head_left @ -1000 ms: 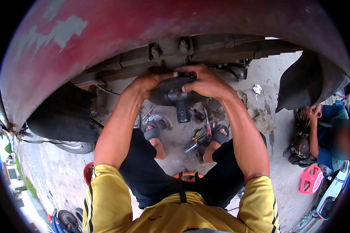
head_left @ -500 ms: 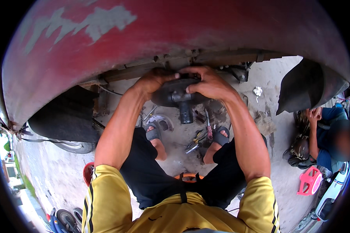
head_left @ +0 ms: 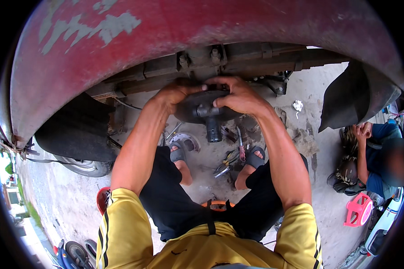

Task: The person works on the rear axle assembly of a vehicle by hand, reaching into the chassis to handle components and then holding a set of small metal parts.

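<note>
Below a red wheel arch, a dark, round wheel hub [head_left: 186,110] fills the space between my hands. A black cylindrical socket-like piece [head_left: 214,130] sticks out from its near side, pointing toward me. My left hand [head_left: 182,93] curls over the hub's far left edge, thumb stretched toward the middle. From the other side my right hand [head_left: 239,96] grips its far right edge, with the thumb on the near face and the fingers reaching over the top. The hub's far side and some fingertips are hidden.
Behind the hub runs a rusty leaf spring [head_left: 157,71] under the red fender [head_left: 238,22]. Pliers [head_left: 231,158], a red-handled tool [head_left: 242,151] and a curved metal piece [head_left: 194,142] lie by my feet. A seated person [head_left: 386,152] is at right, near a pink stool [head_left: 358,210].
The red fender sits higher in view, and more of the leaf spring and its bolts shows beneath it. Both hands keep nearly the same grip on the hub.
</note>
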### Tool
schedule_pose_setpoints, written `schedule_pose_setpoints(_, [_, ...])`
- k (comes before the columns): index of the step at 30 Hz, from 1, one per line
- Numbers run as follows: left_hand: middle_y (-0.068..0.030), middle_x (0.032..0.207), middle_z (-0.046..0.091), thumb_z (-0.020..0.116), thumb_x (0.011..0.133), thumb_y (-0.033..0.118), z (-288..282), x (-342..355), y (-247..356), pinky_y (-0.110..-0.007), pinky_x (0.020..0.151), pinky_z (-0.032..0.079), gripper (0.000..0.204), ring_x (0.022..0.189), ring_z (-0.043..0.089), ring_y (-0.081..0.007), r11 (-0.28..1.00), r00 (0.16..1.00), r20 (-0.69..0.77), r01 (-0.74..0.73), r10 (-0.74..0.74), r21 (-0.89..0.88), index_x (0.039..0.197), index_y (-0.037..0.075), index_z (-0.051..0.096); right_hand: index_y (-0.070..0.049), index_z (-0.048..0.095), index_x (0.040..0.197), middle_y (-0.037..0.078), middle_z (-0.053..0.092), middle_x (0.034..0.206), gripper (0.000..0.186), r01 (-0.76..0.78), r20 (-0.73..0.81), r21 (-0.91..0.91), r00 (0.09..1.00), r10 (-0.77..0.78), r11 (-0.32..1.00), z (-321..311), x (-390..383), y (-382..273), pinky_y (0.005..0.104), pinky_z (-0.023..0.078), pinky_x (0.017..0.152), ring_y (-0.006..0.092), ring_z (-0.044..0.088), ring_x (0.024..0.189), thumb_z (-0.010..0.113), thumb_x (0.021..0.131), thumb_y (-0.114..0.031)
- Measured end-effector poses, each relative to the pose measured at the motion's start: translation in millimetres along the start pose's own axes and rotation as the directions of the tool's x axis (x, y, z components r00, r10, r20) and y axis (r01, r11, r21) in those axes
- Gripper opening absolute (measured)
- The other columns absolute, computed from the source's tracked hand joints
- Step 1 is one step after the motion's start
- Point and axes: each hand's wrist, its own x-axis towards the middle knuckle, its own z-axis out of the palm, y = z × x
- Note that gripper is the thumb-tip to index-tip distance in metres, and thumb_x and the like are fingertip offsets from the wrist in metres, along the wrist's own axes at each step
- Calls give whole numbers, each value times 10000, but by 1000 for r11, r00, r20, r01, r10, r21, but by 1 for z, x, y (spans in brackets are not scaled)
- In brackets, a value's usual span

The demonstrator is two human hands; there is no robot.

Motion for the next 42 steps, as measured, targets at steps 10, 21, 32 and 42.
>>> schedule_pose_setpoints(10, [-162,1052,688,755,849,261,-1,-4,1,-343,781,570,461,909,681,-222,998,1000,16,6,-5,-67,1148,-66,629,10,602,1256,144,677,1098,595,-47,7,-16,999,47,999,-2,-1,-3,291,473,890,202,624,1009,715,673,-25])
schedule_pose_setpoints(21, [-160,1052,687,771,835,251,-1,3,-1,-347,782,572,475,913,681,-217,999,1000,-4,23,-23,41,1158,-64,620,14,586,1280,144,667,1142,608,-23,22,4,1000,23,1000,-2,-1,-2,301,463,919,201,616,1039,695,682,-11])
schedule_pose_setpoints(32, [-157,1056,685,770,838,247,-4,-2,-4,-338,784,567,479,906,678,-215,998,998,-28,-59,59,-4,1159,-74,617,-1,620,1236,171,692,1083,595,-17,16,13,1000,17,1000,-2,0,2,300,482,879,230,647,991,710,654,-86])
schedule_pose_setpoints(42, [-168,1021,702,795,808,256,7,4,-4,-330,752,557,494,864,684,-213,993,990,-116,-72,83,96,1137,-78,639,2,579,1275,111,657,1118,609,-29,27,17,999,29,999,-4,-5,-10,295,445,926,190,597,1041,705,680,0])
